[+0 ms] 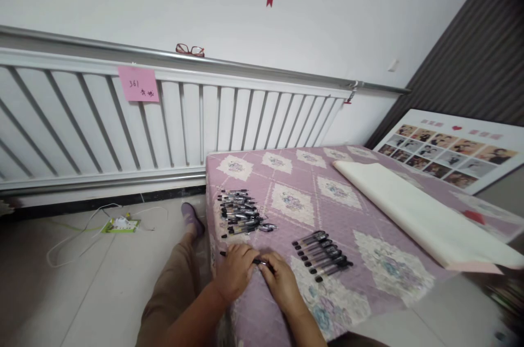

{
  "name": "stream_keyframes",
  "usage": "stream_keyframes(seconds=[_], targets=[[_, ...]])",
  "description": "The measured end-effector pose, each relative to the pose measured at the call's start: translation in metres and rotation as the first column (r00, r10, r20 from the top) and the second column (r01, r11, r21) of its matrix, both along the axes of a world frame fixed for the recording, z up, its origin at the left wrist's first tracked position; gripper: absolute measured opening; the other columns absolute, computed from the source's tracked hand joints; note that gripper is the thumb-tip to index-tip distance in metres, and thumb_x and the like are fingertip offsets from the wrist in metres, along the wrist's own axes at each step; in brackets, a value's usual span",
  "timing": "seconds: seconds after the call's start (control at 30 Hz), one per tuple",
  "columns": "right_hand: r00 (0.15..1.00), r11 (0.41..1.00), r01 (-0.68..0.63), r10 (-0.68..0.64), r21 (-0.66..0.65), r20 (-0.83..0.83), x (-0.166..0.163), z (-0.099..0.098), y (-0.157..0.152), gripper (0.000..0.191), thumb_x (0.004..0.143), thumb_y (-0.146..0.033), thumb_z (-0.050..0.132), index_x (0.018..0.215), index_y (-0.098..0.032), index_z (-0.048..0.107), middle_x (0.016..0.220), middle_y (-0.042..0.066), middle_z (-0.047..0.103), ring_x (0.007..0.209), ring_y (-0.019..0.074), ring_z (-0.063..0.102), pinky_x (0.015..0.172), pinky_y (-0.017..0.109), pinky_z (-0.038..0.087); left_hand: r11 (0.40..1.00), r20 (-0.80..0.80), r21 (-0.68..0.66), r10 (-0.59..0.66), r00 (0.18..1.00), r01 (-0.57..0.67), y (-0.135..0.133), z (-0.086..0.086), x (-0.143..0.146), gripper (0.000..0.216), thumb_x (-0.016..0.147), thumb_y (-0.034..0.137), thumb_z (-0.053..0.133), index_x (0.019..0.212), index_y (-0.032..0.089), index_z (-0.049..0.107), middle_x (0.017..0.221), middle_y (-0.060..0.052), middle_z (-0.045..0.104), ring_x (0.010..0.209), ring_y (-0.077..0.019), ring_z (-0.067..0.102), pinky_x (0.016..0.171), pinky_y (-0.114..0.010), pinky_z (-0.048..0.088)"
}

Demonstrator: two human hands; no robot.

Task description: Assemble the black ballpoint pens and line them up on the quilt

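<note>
Both my hands are closed around one black pen (262, 262), held low over the near left edge of the quilted cloth. My left hand (236, 271) grips the pen's left part, and a dark end sticks out past the fingers. On its right end sits my right hand (281, 281), thumb and fingers pinched together. Just beyond my left hand lies a loose pile of pens (241, 213), dark-tipped with clear barrels. Right of my right hand, several pens (321, 254) lie side by side in a neat slanted row.
The purple floral cloth (262, 178) covers a low surface against a white radiator (229, 118). A rolled cream sheet (409, 210) and a photo board (454, 148) lie at right. Glasses (190, 51) rest on the pipe. A power strip (121, 225) with cables is on the floor.
</note>
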State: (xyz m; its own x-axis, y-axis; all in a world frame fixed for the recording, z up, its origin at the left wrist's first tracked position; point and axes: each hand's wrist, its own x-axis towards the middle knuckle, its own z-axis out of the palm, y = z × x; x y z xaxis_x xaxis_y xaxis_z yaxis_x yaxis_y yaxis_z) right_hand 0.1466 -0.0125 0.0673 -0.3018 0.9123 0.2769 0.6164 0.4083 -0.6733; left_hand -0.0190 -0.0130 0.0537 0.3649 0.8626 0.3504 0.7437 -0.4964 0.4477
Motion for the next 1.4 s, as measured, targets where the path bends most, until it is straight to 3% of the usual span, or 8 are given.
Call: stream_keyframes(seconds=[0.3, 0.57, 0.8, 0.93, 1.0, 1.17, 1.3, 1.4], targets=[[0.989, 0.994, 0.11, -0.11, 0.0, -0.103, 0.004, -0.003, 0.0, 0.015, 0.084, -0.025, 0.049, 0.088, -0.021, 0.063, 0.085, 0.004, 0.064, 0.083, 0.0186, 0.059, 0.076, 0.03, 0.045, 0.983, -0.089, -0.035, 0.176, 0.98, -0.18, -0.001, 0.007, 0.002, 0.024, 0.09, 0.026, 0.047, 0.111, 0.029, 0.056, 0.11, -0.001, 0.059, 0.105, -0.0215, 0.048, 0.097, -0.043, 0.027], [0.989, 0.994, 0.111, -0.112, -0.015, -0.094, 0.005, -0.001, -0.001, 0.021, 0.087, -0.034, 0.048, 0.081, -0.021, 0.064, 0.078, 0.004, 0.064, 0.076, 0.0186, 0.059, 0.071, 0.029, 0.046, 0.988, -0.07, -0.048, 0.144, 0.987, -0.147, -0.001, 0.008, 0.001, 0.018, 0.091, 0.022, 0.043, 0.097, 0.025, 0.06, 0.098, 0.0, 0.06, 0.099, -0.0196, 0.048, 0.095, -0.04, 0.027], [0.988, 0.987, 0.153, -0.153, 0.043, -0.002, 0.003, 0.0, -0.002, 0.037, 0.089, -0.041, 0.041, 0.065, -0.021, 0.06, 0.067, 0.004, 0.061, 0.067, 0.0185, 0.057, 0.065, 0.03, 0.045, 0.987, -0.033, -0.054, 0.147, 0.989, -0.149, -0.001, 0.006, 0.001, 0.016, 0.091, 0.022, 0.046, 0.096, 0.027, 0.06, 0.098, 0.001, 0.061, 0.099, -0.0183, 0.05, 0.095, -0.039, 0.027], [0.982, 0.985, 0.174, -0.172, 0.011, -0.079, 0.004, 0.0, -0.002, 0.027, 0.087, -0.039, 0.045, 0.094, -0.02, 0.063, 0.091, 0.007, 0.066, 0.085, 0.0202, 0.061, 0.079, 0.032, 0.047, 0.987, -0.042, -0.039, 0.155, 0.987, -0.157, -0.002, 0.007, 0.001, 0.015, 0.091, 0.023, 0.047, 0.096, 0.026, 0.061, 0.097, 0.001, 0.061, 0.098, -0.0182, 0.05, 0.094, -0.038, 0.029], [0.971, 0.979, 0.201, -0.202, -0.017, -0.13, 0.005, -0.001, -0.003, 0.029, 0.085, -0.038, 0.049, 0.103, -0.019, 0.06, 0.094, 0.008, 0.066, 0.085, 0.02, 0.061, 0.077, 0.031, 0.048, 0.985, -0.044, -0.042, 0.165, 0.985, -0.167, -0.002, 0.008, 0.002, 0.014, 0.091, 0.022, 0.047, 0.095, 0.026, 0.061, 0.097, 0.001, 0.061, 0.098, -0.0181, 0.051, 0.094, -0.038, 0.029], [0.982, 0.991, 0.135, -0.135, -0.01, -0.131, 0.006, 0.001, -0.003, 0.019, 0.084, -0.035, 0.05, 0.084, -0.02, 0.062, 0.08, 0.004, 0.064, 0.075, 0.018, 0.06, 0.07, 0.028, 0.048, 0.982, -0.057, -0.055, 0.177, 0.983, -0.18, -0.003, 0.011, 0.002, 0.012, 0.09, 0.022, 0.049, 0.093, 0.025, 0.06, 0.097, 0.002, 0.061, 0.098, -0.0177, 0.051, 0.093, -0.037, 0.029], [0.985, 0.991, 0.135, -0.135, -0.007, -0.103, 0.005, 0.004, -0.003, 0.024, 0.086, -0.036, 0.046, 0.076, -0.021, 0.061, 0.074, 0.004, 0.063, 0.073, 0.0185, 0.059, 0.069, 0.028, 0.047, 0.981, -0.06, -0.047, 0.188, 0.98, -0.191, -0.003, 0.011, 0.002, 0.014, 0.091, 0.022, 0.047, 0.092, 0.025, 0.061, 0.095, 0.001, 0.061, 0.097, -0.018, 0.051, 0.093, -0.037, 0.029], [0.984, 0.99, 0.144, -0.144, -0.009, -0.105, 0.004, 0.003, -0.003, 0.024, 0.087, -0.037, 0.046, 0.079, -0.021, 0.062, 0.077, 0.004, 0.063, 0.075, 0.0188, 0.059, 0.071, 0.029, 0.047, 0.981, -0.055, -0.039, 0.189, 0.981, -0.191, -0.002, 0.009, 0.002, 0.015, 0.091, 0.022, 0.046, 0.093, 0.025, 0.061, 0.095, 0.001, 0.061, 0.096, -0.0183, 0.051, 0.093, -0.038, 0.029]])
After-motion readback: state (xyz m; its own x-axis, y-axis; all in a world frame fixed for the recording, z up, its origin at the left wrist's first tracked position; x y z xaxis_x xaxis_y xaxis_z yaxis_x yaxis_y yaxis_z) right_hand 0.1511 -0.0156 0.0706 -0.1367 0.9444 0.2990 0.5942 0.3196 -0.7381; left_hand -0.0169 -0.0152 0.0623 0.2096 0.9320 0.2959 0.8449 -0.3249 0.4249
